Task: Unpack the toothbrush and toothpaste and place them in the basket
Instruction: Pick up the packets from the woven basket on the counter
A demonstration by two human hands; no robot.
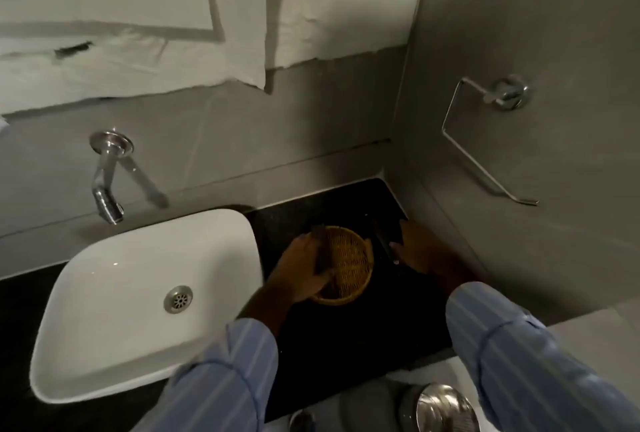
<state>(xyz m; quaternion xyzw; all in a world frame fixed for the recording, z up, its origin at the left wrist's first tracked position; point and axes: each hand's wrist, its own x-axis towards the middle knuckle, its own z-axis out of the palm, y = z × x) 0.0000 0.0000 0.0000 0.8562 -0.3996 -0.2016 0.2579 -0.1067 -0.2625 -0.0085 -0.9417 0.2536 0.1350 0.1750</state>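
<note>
the left hand (304,267) has its grip closed around a dark, slim item (321,248) that stands nearly upright across the left edge of the woven basket (349,265); it is too dim and blurred to say whether that item is the toothbrush or the toothpaste. the basket sits right under and just to the right of that grip, on the dark desk (346,334), round and shallow, and i cannot make out anything else lying in it.

the right hand (415,251) is just past the basket's right rim, pressed down on a dark flat package (389,236) that lies on the desk close to the corner of the wall. its fingers curl over the package, but i cannot tell whether this grip is clamped on it or only resting there.

left of the left grip, touching distance away, sits the white sink (104,310), with a chrome tap (107,178) coming out of the wall above it. striped blue sleeves (221,379) cover both forearms. a metal ring holder (485,140) hangs on the wall beyond the right grip.
</note>
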